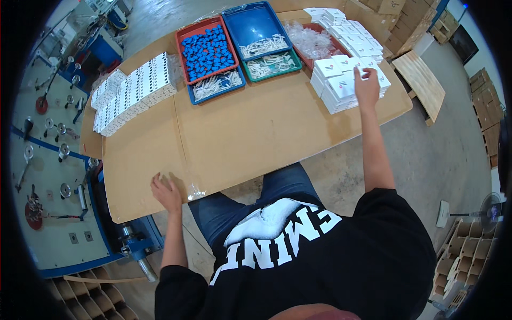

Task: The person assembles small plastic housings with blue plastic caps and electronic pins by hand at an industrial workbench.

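Note:
My right hand (367, 85) reaches far out to the stacks of flat white boxes (341, 85) at the right of the cardboard-covered table (256, 133); its fingers lie on the top of a stack, and whether they grip a box cannot be told. My left hand (166, 193) rests flat with fingers spread on the table's near edge, beside a small clear plastic bag (195, 191).
A red tray of small blue parts (207, 50), blue trays (255, 26) and a green tray (272, 65) with white pieces stand at the back. Rows of white boxes (133, 90) lie at left. A machine panel (48, 176) stands left; a wooden pallet (424, 85) right.

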The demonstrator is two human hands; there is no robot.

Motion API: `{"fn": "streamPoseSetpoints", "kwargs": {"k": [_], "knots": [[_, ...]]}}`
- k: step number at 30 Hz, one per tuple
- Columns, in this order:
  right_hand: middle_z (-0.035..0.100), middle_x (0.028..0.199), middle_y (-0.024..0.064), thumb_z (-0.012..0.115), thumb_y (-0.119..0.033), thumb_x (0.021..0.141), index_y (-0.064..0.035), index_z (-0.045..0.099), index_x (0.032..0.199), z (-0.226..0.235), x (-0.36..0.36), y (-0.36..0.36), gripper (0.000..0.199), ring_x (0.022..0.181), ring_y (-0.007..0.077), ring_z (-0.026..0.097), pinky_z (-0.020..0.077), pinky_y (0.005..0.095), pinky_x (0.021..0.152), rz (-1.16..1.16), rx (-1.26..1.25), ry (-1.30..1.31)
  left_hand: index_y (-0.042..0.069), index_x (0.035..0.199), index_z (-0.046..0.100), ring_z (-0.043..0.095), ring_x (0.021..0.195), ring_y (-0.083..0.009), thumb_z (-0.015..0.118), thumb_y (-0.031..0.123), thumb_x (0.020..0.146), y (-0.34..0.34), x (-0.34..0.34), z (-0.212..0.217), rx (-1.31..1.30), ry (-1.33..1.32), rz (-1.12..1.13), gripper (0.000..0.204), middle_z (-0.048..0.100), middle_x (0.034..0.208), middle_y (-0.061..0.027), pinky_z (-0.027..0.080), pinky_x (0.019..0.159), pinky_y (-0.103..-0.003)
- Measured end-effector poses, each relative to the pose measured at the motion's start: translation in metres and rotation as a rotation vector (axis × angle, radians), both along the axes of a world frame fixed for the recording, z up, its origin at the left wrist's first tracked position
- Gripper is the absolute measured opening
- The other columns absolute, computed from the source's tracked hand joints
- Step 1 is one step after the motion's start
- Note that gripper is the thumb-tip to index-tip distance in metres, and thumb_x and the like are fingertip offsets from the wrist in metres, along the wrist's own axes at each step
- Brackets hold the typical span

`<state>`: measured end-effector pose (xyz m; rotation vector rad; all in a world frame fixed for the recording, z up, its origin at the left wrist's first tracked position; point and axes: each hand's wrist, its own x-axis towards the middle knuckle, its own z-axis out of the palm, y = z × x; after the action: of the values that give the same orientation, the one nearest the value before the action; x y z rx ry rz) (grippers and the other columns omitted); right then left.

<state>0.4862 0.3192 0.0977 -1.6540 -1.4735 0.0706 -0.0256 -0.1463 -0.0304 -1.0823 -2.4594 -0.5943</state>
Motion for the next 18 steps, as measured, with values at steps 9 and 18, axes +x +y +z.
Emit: {"fn": "streamPoseSetpoints", "kwargs": {"k": [9, 18], "knots": [[0.067, 0.08, 0.0054, 0.073, -0.058, 0.085, -0.0021, 0.068, 0.09, -0.071, 0.074, 0.031, 0.056, 0.061, 0.0099, 0.054, 0.0376, 0.0274, 0.046, 0.118, -0.657, 0.672, 0.0, 0.123, 0.059, 0.055, 0.121, -0.0379, 0.057, 0.017, 0.097, 0.018, 0.059, -0.024, 0.136, -0.117, -0.017, 0.031, 0.059, 0.128, -0.0187, 0.042, 0.103, -0.048], [0.065, 0.091, -0.0017, 0.067, -0.03, 0.101, -0.0062, 0.066, 0.111, -0.064, 0.095, -0.022, 0.026, 0.067, 0.0053, 0.053, 0.0392, 0.0211, 0.053, 0.272, -0.103, 0.873, -0.001, 0.122, 0.059, 0.057, 0.116, -0.0389, 0.056, 0.019, 0.099, 0.015, 0.063, -0.024, 0.146, -0.092, -0.053, 0.031, 0.061, 0.123, -0.0197, 0.044, 0.1, -0.047]]}}
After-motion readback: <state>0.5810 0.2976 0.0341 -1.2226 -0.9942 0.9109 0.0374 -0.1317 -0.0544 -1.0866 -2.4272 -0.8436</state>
